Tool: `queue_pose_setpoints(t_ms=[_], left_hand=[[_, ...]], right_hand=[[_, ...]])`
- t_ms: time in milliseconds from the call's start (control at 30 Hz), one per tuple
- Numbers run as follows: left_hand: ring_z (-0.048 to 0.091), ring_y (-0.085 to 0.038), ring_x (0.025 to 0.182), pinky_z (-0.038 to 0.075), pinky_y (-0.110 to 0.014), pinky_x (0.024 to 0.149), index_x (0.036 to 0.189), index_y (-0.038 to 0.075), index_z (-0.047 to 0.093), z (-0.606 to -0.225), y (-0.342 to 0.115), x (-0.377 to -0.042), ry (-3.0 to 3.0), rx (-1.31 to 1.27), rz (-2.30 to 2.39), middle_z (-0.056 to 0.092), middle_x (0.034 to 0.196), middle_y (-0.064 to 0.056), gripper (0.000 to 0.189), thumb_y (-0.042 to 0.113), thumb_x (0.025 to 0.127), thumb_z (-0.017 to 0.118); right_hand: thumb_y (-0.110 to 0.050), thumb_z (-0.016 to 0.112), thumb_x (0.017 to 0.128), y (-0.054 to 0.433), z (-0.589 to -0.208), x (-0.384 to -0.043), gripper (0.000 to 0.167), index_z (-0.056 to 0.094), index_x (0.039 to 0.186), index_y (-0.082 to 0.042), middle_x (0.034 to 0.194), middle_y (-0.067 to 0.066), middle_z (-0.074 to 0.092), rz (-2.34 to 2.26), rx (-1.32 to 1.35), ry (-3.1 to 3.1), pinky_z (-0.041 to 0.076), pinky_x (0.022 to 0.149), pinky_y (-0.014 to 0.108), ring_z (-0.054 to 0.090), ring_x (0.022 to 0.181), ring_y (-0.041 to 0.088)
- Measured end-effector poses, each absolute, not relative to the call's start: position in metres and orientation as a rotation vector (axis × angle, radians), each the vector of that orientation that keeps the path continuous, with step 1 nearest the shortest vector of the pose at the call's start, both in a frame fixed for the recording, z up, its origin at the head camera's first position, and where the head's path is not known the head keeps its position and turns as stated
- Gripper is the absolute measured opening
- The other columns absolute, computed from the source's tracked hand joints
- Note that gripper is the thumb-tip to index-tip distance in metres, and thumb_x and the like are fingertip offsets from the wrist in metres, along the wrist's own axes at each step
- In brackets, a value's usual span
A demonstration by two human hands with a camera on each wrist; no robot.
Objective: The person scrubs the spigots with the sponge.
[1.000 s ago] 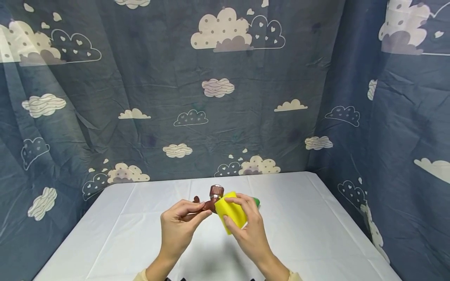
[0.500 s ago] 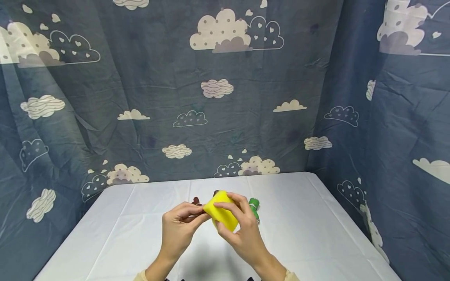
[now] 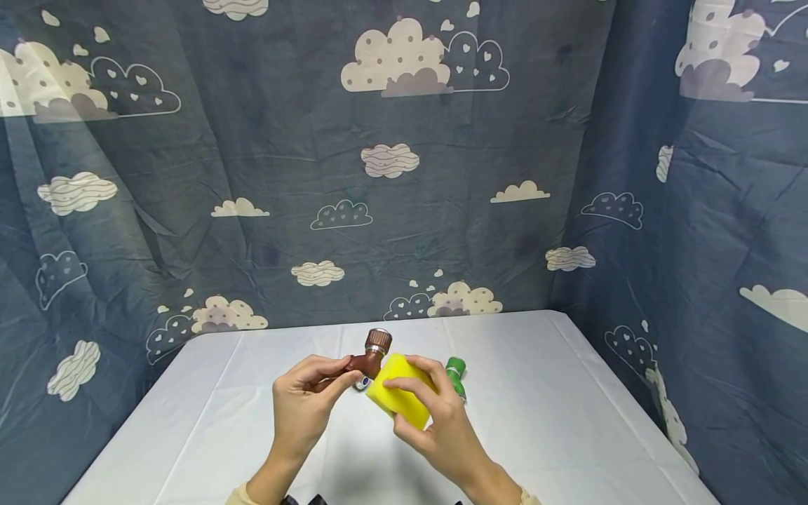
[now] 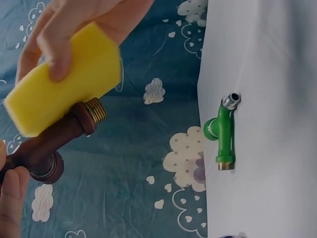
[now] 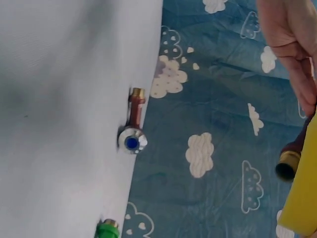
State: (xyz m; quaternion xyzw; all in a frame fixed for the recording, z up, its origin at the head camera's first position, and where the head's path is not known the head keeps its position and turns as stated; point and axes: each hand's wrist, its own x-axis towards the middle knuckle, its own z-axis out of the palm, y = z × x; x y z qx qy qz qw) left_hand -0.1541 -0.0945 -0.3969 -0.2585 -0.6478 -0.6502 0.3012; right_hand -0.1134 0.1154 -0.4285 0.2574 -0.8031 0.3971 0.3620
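Note:
My left hand [image 3: 303,400] pinches a dark brown tap [image 3: 371,358] above the table, its ribbed round handle pointing up. My right hand [image 3: 445,424] grips a yellow sponge [image 3: 400,393] between thumb and fingers, just right of the tap. In the left wrist view the sponge [image 4: 69,82] lies against the pipe of the brown tap [image 4: 54,146], near its threaded brass end. The right wrist view catches that brass end of the brown tap [image 5: 289,166] beside the sponge [image 5: 303,193]; the rest of the tap is mostly hidden there.
A green tap [image 3: 456,375] lies on the white table [image 3: 536,421], beyond my right hand. Another tap [image 5: 132,141], reddish with a chrome handle and blue centre, lies behind my hands. A dark blue cloud-print curtain [image 3: 442,231] encloses the back and sides.
Half a second ago the sponge covered most of the brown tap; now the tap's handle shows again. The left hand has shifted slightly left with the tap, and the sponge sits lower.

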Motion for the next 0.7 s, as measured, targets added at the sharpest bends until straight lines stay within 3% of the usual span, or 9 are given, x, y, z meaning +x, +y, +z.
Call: queue_pose_setpoints(t_ms=[267, 533, 633, 700], left_hand=[[0.080, -0.010, 0.083, 0.067, -0.026, 0.072, 0.098, -0.005, 0.083, -0.390, -0.104, -0.156, -1.705, -0.583, -1.725, 0.079, 0.090, -0.008, 0.025, -0.014, 0.075, 0.089], [0.082, -0.012, 0.086, 0.067, -0.026, 0.079, 0.101, -0.021, 0.074, -0.387, -0.106, -0.160, -1.553, -0.492, -1.970, 0.080, 0.092, -0.004, 0.024, -0.021, 0.079, 0.083], [0.082, -0.014, 0.085, 0.067, -0.029, 0.080, 0.100, -0.019, 0.075, -0.392, -0.101, -0.160, -1.512, -0.344, -2.165, 0.080, 0.092, -0.004, 0.019, -0.021, 0.082, 0.080], [0.082, -0.016, 0.085, 0.068, -0.030, 0.081, 0.097, -0.012, 0.078, -0.396, -0.097, -0.159, -1.503, -0.242, -2.281, 0.080, 0.093, -0.005, 0.014, -0.019, 0.085, 0.079]], right_hand=[[0.001, 0.085, 0.077, 0.120, -0.435, -0.114, 0.056, 0.074, 0.124, -0.028, 0.146, 0.008, 0.057, 0.999, 0.632, -2.096, 0.067, 0.094, 0.038, 0.062, 0.126, 0.029], [-0.003, 0.084, 0.082, 0.122, -0.436, -0.117, 0.052, 0.071, 0.126, -0.027, 0.144, 0.004, 0.059, 1.219, 0.525, -2.073, 0.063, 0.099, 0.036, 0.061, 0.126, 0.021], [-0.002, 0.080, 0.088, 0.120, -0.431, -0.115, 0.049, 0.068, 0.130, -0.024, 0.146, 0.006, 0.059, 1.452, 0.466, -2.040, 0.060, 0.103, 0.031, 0.060, 0.128, 0.016], [0.000, 0.076, 0.093, 0.119, -0.427, -0.114, 0.047, 0.065, 0.134, -0.019, 0.149, 0.010, 0.058, 1.634, 0.426, -1.992, 0.058, 0.105, 0.026, 0.061, 0.127, 0.013]])
